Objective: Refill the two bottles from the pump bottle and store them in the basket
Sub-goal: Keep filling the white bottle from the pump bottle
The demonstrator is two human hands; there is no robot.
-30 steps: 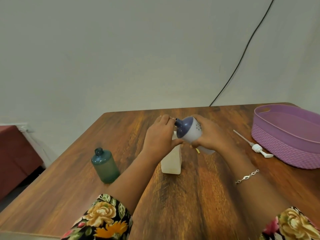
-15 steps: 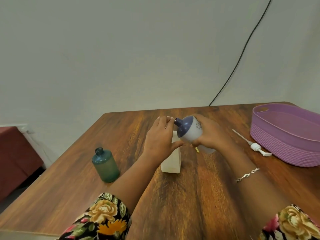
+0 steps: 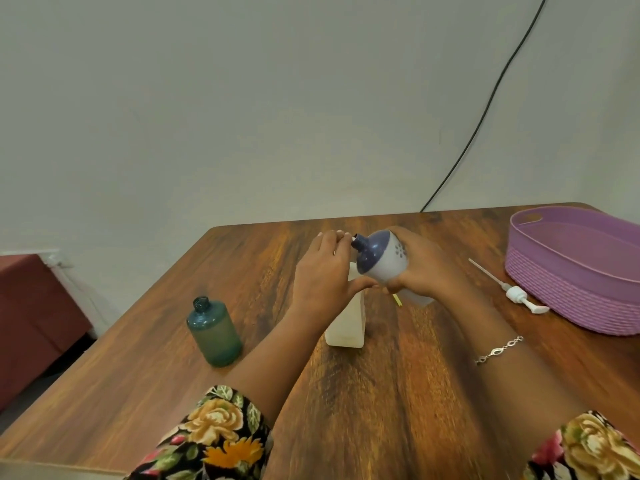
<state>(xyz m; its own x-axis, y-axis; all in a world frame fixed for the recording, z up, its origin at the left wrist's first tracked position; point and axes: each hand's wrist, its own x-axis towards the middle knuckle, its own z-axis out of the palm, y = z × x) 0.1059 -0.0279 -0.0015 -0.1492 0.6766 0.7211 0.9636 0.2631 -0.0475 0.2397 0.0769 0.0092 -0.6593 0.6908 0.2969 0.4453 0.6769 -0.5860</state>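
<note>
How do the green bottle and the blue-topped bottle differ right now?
Pose: the green bottle stands upright on the table; the blue-topped bottle is tipped, its neck toward the top of the white bottle.
Contact: the green bottle is untouched; the right hand grips the blue-topped bottle.
Look: the green bottle is translucent teal-green; the blue-topped bottle is white-bodied with a flower print.
Both have bare, capless necks.

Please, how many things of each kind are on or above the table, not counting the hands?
Bottles: 3 (green bottle, pale bottle, blue-topped pump bottle)
Pump head: 1
Purple basket: 1
Total: 5
</note>
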